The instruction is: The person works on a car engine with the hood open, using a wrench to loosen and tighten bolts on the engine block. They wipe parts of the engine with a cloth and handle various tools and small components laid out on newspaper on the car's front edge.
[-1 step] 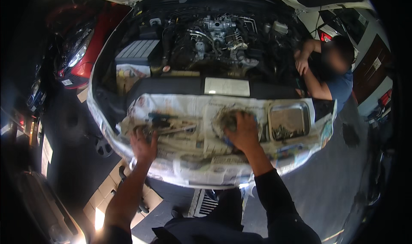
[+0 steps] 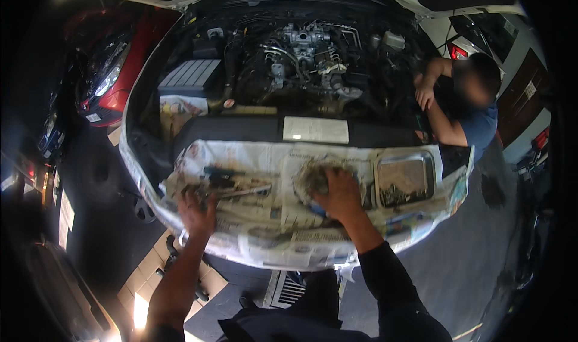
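Observation:
Newspaper (image 2: pixel 259 153) covers the front of a car's engine bay. On its right half my right hand (image 2: pixel 343 195) is closed over a grimy, grey-brown bundle (image 2: pixel 315 179), which looks like a crumpled rag. Blur hides its exact kind. My left hand (image 2: pixel 197 214) rests at the left end of some hand tools (image 2: pixel 244 190), its fingers spread; something dark shows between thumb and fingers, too unclear to name. Among the tools is a long, shiny metal one. To the right of my right hand sits a rectangular metal tray (image 2: pixel 431 167) with small metal parts in it.
Beyond the newspaper lies the opened engine (image 2: pixel 307 38), with a white label card (image 2: pixel 316 129) on the front panel. Another person (image 2: pixel 466 107) leans on the right fender, arms folded together. A red vehicle (image 2: pixel 126 77) stands at left. Flattened cardboard (image 2: pixel 150 261) lies on the floor.
The view has shifted slightly. Against the tools, my left hand sits a little farther left and nearer me. My right hand stays on the grimy bundle.

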`<state>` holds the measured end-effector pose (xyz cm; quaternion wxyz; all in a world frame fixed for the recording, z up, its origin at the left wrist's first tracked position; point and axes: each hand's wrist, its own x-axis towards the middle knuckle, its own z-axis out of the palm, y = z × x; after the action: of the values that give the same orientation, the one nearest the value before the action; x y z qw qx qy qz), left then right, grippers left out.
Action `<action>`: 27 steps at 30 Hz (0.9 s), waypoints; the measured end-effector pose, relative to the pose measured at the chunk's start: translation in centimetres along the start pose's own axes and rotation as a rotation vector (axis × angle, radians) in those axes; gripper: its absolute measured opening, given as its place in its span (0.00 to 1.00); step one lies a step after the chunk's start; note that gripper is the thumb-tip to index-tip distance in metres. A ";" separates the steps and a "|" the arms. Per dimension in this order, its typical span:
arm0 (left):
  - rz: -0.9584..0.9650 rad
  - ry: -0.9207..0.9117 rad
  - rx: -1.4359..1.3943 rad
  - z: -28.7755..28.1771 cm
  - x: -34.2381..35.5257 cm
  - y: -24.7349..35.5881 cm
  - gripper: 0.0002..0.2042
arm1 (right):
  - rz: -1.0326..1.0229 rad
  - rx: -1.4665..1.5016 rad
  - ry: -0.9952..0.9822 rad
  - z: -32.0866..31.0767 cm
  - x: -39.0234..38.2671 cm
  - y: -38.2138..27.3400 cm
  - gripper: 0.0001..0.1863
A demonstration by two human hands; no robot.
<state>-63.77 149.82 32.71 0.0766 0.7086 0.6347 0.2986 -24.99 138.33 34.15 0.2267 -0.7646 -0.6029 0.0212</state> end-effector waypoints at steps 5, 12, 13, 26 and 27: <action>0.082 -0.034 0.113 0.6 0.3 -0.3 0.22 | -0.151 0.205 -0.087 -0.3 3.1 3.4 0.15; 0.103 -0.084 0.123 0.8 1.9 0.6 0.21 | 0.045 0.581 -0.105 -0.8 9.0 1.7 0.10; 0.113 -0.082 0.127 0.8 2.2 0.8 0.20 | 0.081 0.663 -0.128 -0.8 10.0 1.5 0.11; 0.177 -0.023 0.015 -0.3 3.8 5.8 0.15 | 0.770 1.817 -0.641 0.9 14.9 -5.7 0.21; 0.181 -0.040 -0.002 0.0 4.0 7.8 0.18 | 0.738 1.647 -0.698 0.5 14.4 -6.6 0.23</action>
<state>-57.05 152.20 37.86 0.0626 0.7687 0.5663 0.2906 -27.23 153.01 39.65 0.4788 -0.4578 -0.1544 0.7331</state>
